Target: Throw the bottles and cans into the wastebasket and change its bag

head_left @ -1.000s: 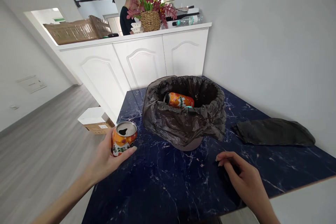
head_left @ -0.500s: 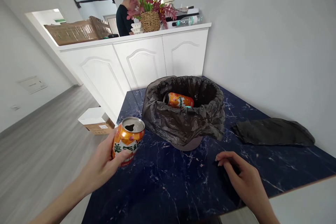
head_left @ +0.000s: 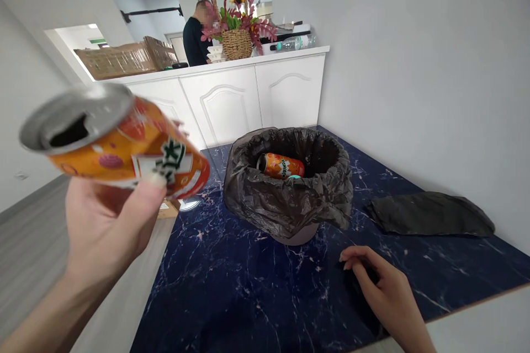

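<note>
My left hand (head_left: 111, 220) is wrapped around an orange soda can (head_left: 124, 143), raised close to the camera on the left. Its opened silver top tilts to the left, and the can is a little blurred. On the dark blue marbled table, my right hand (head_left: 379, 281) rests loosely, fingers half bent and holding nothing. A trash bin (head_left: 298, 236) lined with a black plastic bag (head_left: 285, 204) stands ahead, between the hands. Inside its mouth lies another orange soda can (head_left: 284, 166) on its side, with a small turquoise thing beside it; the rest of the contents is hidden.
A folded black bag (head_left: 430, 214) lies on the table (head_left: 256, 309) at the right, near the wall. Behind the table stands a white cabinet (head_left: 227, 99) with a flower basket (head_left: 237, 44) and a plastic bottle (head_left: 296, 43) on top. Beyond it is a person (head_left: 195, 41).
My left hand has lifted the can up and closer to the camera, tipping it from near upright to leaning left. My right hand stays where it was.
</note>
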`<state>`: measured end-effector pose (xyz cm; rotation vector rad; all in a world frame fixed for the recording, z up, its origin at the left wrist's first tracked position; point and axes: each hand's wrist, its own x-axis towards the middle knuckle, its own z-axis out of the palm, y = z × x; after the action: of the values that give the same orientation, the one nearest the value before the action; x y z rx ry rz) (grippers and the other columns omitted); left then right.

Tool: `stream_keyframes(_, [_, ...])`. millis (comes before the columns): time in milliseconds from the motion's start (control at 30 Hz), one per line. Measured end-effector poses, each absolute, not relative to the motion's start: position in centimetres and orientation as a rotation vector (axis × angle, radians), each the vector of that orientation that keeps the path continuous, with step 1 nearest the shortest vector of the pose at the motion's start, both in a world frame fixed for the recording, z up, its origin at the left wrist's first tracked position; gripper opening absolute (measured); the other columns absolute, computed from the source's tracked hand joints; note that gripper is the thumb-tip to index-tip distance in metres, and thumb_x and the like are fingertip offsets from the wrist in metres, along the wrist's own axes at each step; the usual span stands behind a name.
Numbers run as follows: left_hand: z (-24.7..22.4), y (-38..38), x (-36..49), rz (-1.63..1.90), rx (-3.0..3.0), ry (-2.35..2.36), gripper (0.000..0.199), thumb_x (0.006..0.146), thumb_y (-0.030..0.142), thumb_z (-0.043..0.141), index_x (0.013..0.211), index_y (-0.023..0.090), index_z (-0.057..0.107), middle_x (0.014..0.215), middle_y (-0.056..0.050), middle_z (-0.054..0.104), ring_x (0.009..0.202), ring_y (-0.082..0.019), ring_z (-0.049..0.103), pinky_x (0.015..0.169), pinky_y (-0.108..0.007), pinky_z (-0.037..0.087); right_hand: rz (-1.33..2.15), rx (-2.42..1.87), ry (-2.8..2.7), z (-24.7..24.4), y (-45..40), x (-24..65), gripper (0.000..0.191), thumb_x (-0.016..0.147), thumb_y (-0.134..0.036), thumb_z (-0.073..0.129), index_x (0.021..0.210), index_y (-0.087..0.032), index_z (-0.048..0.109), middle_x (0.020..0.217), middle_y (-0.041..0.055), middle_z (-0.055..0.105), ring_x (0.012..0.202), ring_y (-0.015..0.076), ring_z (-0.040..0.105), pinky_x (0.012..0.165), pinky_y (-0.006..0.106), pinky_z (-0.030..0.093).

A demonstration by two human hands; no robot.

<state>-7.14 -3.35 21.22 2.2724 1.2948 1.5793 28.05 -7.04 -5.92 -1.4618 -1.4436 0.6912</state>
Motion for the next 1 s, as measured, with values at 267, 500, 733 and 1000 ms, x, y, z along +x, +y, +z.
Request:
stream_keyframes(267, [24.9, 3.3, 1.2, 1.245, 2.447, 0.886, 0.059, 0.09, 0.038, 0.082, 0.143, 0.027, 0.058, 0.154, -0.01, 0.066, 0.14, -0.029, 0.066, 0.121, -0.048, 0.056, 0.686, -1.46, -1.437, -5.8, -6.9, 27.7, 0.03, 0.106, -0.046, 0.053, 0.102, -0.026, 0.075, 0.094, 0.0078, 0.079, 0.082, 0.0226, 0.077, 0.052, 0.025, 0.049])
stream_keyframes(500, [23.7, 7.9, 2.3, 0.778, 2.829, 0.716, 0.059, 0.091, 0.026, 0.077, 0.147, 0.027, 0.059, 0.156, -0.011, 0.061, 0.152, -0.03, 0.052, 0.131, -0.052, 0.04, 0.706, -1.441, -1.438, -5.4, -6.8, 27.6, 0.029, 0.106, -0.044, 0.051, 0.1, -0.026, 0.074, 0.094, 0.0064, 0.078, 0.081, 0.0218, 0.076, 0.058, 0.026, 0.05])
stream_keyframes(733, [24.0, 7.2, 1.4, 0.666, 2.8, 0.959, 0.075, 0.088, 0.047, 0.087, 0.153, 0.025, 0.055, 0.16, -0.013, 0.06, 0.149, -0.031, 0.056, 0.126, -0.049, 0.044, 0.74, -1.436, -1.432, -5.6, -6.9, 27.6, 0.028, 0.105, -0.043, 0.052, 0.102, -0.026, 0.074, 0.094, 0.0061, 0.077, 0.084, 0.0223, 0.075, 0.059, 0.027, 0.048])
stream_keyframes(1000, [22.3, 7.4, -2.7, 0.908, 2.508, 1.38, 0.058, 0.1, 0.062, 0.064, 0.142, 0.022, 0.064, 0.151, -0.015, 0.067, 0.139, -0.033, 0.063, 0.12, -0.054, 0.05, 0.887, -1.307, -1.365, -4.9, -5.9, 28.0, 0.032, 0.101, -0.052, 0.061, 0.098, -0.024, 0.076, 0.093, 0.0067, 0.076, 0.083, 0.0223, 0.073, 0.078, 0.033, 0.057])
